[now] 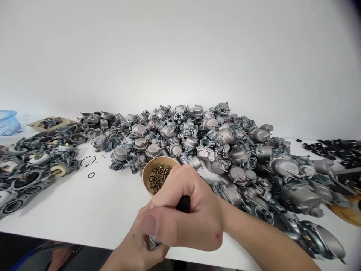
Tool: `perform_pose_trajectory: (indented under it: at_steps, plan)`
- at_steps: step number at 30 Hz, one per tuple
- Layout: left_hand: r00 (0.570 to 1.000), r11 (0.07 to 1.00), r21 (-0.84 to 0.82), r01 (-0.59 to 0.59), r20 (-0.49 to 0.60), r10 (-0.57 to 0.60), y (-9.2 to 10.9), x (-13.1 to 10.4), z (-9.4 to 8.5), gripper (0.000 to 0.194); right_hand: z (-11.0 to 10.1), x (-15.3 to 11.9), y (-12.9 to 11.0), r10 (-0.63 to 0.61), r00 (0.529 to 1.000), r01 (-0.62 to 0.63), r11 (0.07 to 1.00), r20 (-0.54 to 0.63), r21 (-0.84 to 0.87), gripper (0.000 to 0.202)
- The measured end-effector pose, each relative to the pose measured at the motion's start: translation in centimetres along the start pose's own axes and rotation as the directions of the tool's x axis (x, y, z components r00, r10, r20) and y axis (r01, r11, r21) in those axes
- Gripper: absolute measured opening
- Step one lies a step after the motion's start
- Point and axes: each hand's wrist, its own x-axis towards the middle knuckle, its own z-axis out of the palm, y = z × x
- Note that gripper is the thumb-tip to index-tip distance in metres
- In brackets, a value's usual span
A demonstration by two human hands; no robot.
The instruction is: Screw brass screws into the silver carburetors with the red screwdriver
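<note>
My right hand [194, 210] is closed around a black handle [184, 204], whose end shows between the fingers. Behind and below it, my left hand [146, 237] wraps round a metal part [153, 242], mostly hidden by the two hands. Just beyond the hands stands a round tan bowl [146, 177] holding small brass-coloured screws [159, 176] and a black ring. Its right side is covered by my right hand.
A large heap of metal carburetors [208, 139] spans the middle and right. Opened carburetor bodies [31, 162] lie at left, near a blue basket [9, 122]. Black rubber rings [91, 175] lie on the white table [93, 210]. Black parts [332, 148] are at far right.
</note>
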Motion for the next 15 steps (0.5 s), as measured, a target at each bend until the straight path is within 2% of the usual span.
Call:
perform_pose_trajectory:
  at_steps: [3, 6, 11, 15]
  plan:
    - [0.999, 1.0, -0.013, -0.023, -0.039, 0.022, -0.1, -0.1, 0.0, 0.054, 0.4, -0.1, 0.3, -0.076, 0.997, 0.076, 0.997, -0.001, 0.014, 0.057]
    - [0.999, 0.999, 0.023, -0.031, -0.029, 0.031, -0.6, -0.3, 0.0, 0.058, 0.8, 0.0, 0.4, -0.141, 0.989, 0.142, 0.989, -0.036, 0.031, 0.056]
    - [1.0, 1.0, -0.001, -0.011, 0.006, 0.011, -1.9, -0.8, 0.6, 0.039, 0.7, 0.3, -0.3, -0.054, 0.999, 0.053, 0.997, -0.004, -0.051, 0.057]
    - [1.0, 1.0, 0.02, 0.005, -0.001, -0.005, -3.0, -1.6, 0.7, 0.024, 0.9, 0.2, -0.2, -0.1, 0.995, 0.1, 0.995, -0.015, -0.019, 0.053]
